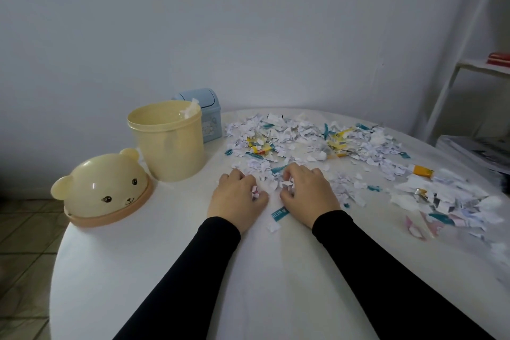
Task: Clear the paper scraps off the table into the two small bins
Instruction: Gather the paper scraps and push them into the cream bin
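Observation:
Paper scraps (303, 135), white with teal and yellow bits, lie strewn over the far and right part of the round white table (165, 270). An open cream bin (168, 141) stands at the back left with a scrap on its rim. Behind it sits a small blue bin (211, 116) with a swing lid. My left hand (234, 199) lies on the table with fingers curled round a few scraps. My right hand (306, 193) is beside it, fingers curled over a small bunch of scraps. A teal strip (279, 213) lies between my wrists.
The cream bin's bear-faced lid (106, 190) rests on the table's left edge. A white shelf (469, 63) stands at the right with a red item on it, and stacked papers (474, 152) lie beyond the table's right side. Tiled floor shows at the left.

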